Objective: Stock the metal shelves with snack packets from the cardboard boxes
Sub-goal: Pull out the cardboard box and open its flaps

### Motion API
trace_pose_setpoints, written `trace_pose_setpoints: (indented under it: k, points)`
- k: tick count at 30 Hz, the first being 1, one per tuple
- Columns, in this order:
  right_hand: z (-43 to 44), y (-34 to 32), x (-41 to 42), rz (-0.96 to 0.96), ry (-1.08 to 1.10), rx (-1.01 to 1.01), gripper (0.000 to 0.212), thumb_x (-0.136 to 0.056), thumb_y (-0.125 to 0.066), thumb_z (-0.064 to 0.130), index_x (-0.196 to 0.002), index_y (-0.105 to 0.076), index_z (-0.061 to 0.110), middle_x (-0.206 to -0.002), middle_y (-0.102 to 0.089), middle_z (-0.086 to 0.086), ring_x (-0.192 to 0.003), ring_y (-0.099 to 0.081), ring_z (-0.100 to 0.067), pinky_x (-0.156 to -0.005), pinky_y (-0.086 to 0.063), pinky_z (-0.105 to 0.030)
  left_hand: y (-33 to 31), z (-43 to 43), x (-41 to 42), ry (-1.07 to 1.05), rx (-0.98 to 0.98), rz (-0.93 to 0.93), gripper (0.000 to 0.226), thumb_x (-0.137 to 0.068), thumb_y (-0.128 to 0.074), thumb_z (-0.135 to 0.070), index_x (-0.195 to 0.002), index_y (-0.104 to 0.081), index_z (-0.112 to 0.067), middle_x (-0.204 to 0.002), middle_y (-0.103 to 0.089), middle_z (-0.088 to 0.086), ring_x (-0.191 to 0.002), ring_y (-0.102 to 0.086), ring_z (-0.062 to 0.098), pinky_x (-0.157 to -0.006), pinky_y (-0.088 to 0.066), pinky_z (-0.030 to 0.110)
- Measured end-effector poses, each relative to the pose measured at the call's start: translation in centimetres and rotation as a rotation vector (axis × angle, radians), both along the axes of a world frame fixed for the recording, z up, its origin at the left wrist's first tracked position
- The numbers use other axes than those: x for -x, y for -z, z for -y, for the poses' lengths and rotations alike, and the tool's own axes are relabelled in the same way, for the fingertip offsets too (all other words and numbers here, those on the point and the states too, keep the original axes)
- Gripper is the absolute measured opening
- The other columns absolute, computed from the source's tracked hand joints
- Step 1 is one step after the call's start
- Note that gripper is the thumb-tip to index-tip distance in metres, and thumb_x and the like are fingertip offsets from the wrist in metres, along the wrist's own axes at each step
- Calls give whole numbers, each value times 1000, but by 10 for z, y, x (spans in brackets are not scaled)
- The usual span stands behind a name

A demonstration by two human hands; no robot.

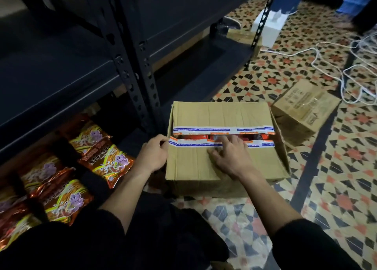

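Brown corrugated cardboard makes up the square-topped cardboard box [220,116] that sits on the patterned tile floor [346,167] just in front of the person, beside the post of the dark metal shelving [130,76]. Its two top flaps lie almost closed, each edged with a strip of white tape printed in blue. Red and orange packet tops [255,136] show through the narrow slit between them. The left hand [155,155] grips the left end of the near flap, with the thumb on top and the fingers curled at the box's edge. The right hand [228,155] lies on the same flap with its fingers spread and fairly straight, holding nothing. Its tips reach the taped slit and are a little blurred. On the lowest shelf, left of the box, glossy orange snack packets [108,159] with a purple cartoon figure lie overlapping. At least six show, though the exact count is unclear. A second, smaller cardboard box [302,110] rests tilted on the floor to the right. A third cardboard piece [242,36] sits farther back beside one white block [267,29]. Loose white cables [346,65] trail across the tiles.
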State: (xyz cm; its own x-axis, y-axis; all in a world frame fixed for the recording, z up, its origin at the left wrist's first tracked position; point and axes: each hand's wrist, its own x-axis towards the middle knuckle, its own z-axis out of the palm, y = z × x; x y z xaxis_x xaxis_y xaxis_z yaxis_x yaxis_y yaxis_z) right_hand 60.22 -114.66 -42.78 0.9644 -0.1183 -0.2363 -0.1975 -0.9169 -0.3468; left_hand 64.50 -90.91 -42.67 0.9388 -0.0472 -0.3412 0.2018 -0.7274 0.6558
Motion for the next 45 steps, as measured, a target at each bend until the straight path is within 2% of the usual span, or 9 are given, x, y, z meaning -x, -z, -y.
trace_pose_setpoints:
  k: [3, 9, 15, 19, 21, 25, 34, 39, 45]
  points:
    - [1, -8, 0, 7, -20, -2, 54, -97, -48, 57, -138, -49, 23, -133, -47, -10, -131, -40, -31, -116, -28, -46, 5, -7, 11, -66, 134, -56, 15, -102, -42, -39, -104, -57, -42, -110, -67, -1, -99, -66, 23, -83, -58, 49]
    - [7, -56, -1, 336, 34, -22, 32, -100, -50, 41, -99, -67, 14, -91, -60, -5, -91, -58, -27, -89, -44, -43, -13, -4, 18, -184, 386, -227, 31, -100, -40, -50, -97, -68, -39, -105, -73, 1, -100, -68, 24, -88, -57, 49]
    - [13, -115, 21, -168, -76, -97, 31, -100, -52, 39, -109, -72, 16, -100, -69, -5, -83, -63, -18, -76, -50, -34, -26, -7, 33, -69, 387, -504, 30, -104, -39, -26, -109, -67, -18, -95, -72, 5, -92, -67, 30, -86, -50, 38]
    - [5, -122, 36, -429, -249, -23, 44, -98, -54, 49, -134, -60, 25, -134, -60, -2, -114, -57, -20, -95, -44, -33, -29, -12, 36, 26, 285, -496, 28, -97, -58, -15, -122, -64, -25, -86, -67, 6, -59, -59, 16, -48, -43, 22]
    - [2, -109, 45, -506, -308, 3, 53, -95, -55, 54, -141, -53, 29, -143, -54, 1, -128, -52, -22, -105, -41, -33, -26, -10, 38, 58, 245, -436, 50, -91, -59, -4, -135, -56, -26, -105, -70, 10, -87, -67, 20, -68, -52, 21]
    - [-1, -62, 66, -508, -324, -30, 42, -85, -66, 52, -122, -60, 32, -119, -66, 7, -109, -61, -18, -95, -47, -31, -10, -14, 42, 172, 217, -310, 73, -81, -66, 2, -147, -43, -19, -135, -59, 12, -132, -51, 23, -110, -41, 39]
    - [12, -26, 60, -233, -232, -89, 43, -79, -80, 42, -116, -63, 27, -78, -54, 22, -86, -55, -8, -76, -40, -28, -4, 1, 39, 242, 174, -161, 62, -98, -54, -8, -153, -32, -27, -147, -47, 11, -141, -38, 15, -106, -33, 22]
    - [12, -19, 56, -192, -208, -72, 24, -81, -79, 39, -93, -62, 27, -88, -65, 15, -93, -61, -9, -76, -43, -28, 2, -2, 36, 231, 133, -150, 54, -101, -52, -21, -150, -34, -34, -145, -51, 7, -135, -47, 15, -115, -35, 37]
    - [12, -17, 54, -147, -158, 2, 27, -90, -69, 30, -115, -68, 20, -118, -65, -8, -108, -63, -29, -85, -50, -36, -2, 5, 36, 213, 128, -136, 51, -102, -49, -27, -151, -35, -32, -137, -59, 4, -127, -53, 14, -109, -38, 31]
